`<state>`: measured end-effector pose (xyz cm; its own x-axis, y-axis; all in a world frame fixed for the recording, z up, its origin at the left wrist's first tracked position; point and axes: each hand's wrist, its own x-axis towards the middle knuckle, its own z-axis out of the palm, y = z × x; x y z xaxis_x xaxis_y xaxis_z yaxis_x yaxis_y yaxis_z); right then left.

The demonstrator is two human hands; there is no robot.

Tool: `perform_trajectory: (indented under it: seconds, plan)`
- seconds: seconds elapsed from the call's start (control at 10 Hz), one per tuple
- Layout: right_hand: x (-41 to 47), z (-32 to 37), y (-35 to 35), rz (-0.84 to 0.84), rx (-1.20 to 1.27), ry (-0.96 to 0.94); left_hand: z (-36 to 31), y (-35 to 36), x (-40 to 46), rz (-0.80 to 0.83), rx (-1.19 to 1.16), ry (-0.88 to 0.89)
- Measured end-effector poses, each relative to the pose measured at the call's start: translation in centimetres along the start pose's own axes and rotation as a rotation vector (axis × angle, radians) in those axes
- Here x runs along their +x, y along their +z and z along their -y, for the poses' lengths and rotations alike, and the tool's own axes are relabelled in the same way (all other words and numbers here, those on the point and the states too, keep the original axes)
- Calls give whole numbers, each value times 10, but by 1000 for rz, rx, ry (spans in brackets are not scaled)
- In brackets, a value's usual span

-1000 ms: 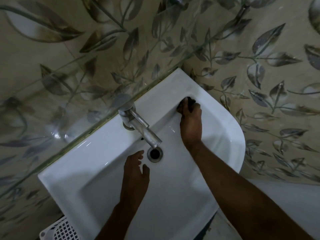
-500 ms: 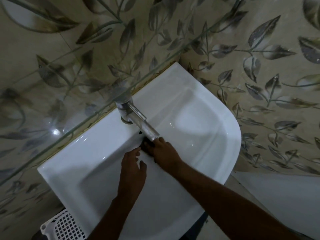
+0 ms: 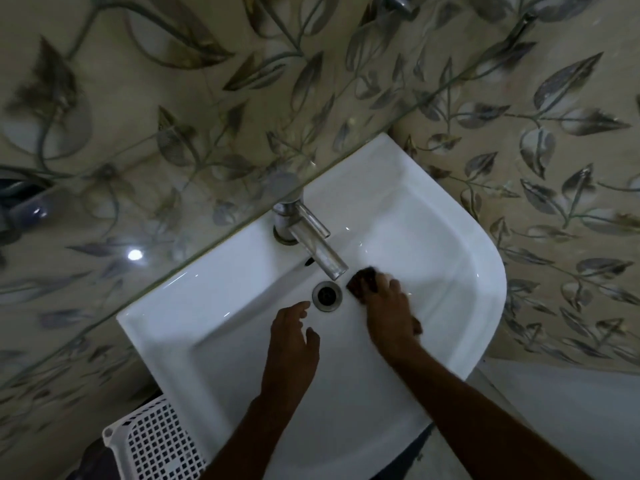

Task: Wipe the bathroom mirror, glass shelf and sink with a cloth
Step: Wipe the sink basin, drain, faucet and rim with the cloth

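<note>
White porcelain forms the sink (image 3: 433, 237), in whose basin a dark cloth (image 3: 362, 280) is pressed by the right hand (image 3: 389, 313), its grip clamped on the cloth just right of the drain (image 3: 326, 295). The left hand (image 3: 292, 344) is rested flat in the basin below the drain, fingers spread apart. The tap (image 3: 311, 237) is seen above.

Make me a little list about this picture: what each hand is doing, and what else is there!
right hand: presses a dark cloth on the sink basin, right of the drain
left hand: fingers relaxed, holds nothing, just below the drain
tap: spout points over the drain
glass shelf: above the sink's back edge
basket: white, lower left of the sink
</note>
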<state>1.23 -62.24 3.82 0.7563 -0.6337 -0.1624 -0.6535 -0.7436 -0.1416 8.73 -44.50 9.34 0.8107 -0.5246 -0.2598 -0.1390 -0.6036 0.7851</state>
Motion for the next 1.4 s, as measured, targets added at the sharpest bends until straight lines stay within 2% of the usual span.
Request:
perform_trajectory:
  seconds: [0.1, 0.2, 0.3, 0.4, 0.5, 0.6, 0.7, 0.8, 0.9, 1.0, 1.1, 1.3, 1.4]
  plan:
    - [-35, 53, 29, 76, 187, -35, -2, -10, -5, -25, 3, -22]
    - [-55, 110, 22, 200, 614, 57, -4, -23, -11, -105, 4, -56]
    - [-71, 155, -4, 234, 889, -38, -5, -43, -23, -259, 17, -74]
    - [-82, 173, -11, 258, 872, -235, 2, -72, -38, -370, 7, -94]
    - [-75, 167, -3, 327, 743, -277, 12, -94, -50, -409, -16, -67]
    - [-55, 141, 11, 311, 557, -317, 14, -100, -53, -374, -12, -46]
    - [-22, 107, 14, 240, 286, -271, 14, -105, -55, -369, -72, -62]
    - [-9, 93, 17, 42, 171, -70, 20, -111, -59, -364, -88, -80]
    - [-14, 101, 12, 84, 242, -59, 26, -117, -62, -372, -82, -76]
    - [-42, 149, 1, 242, 456, -152, 29, -121, -64, -380, -73, -58]
    - [-79, 187, -18, 306, 655, -191, 32, -124, -66, -393, -83, -44]
    - [-103, 211, -51, 168, 782, -315, 24, -138, -65, -578, -145, -26]
    - [-106, 233, -56, -39, 948, -291, 24, -145, -59, -642, -234, -43]
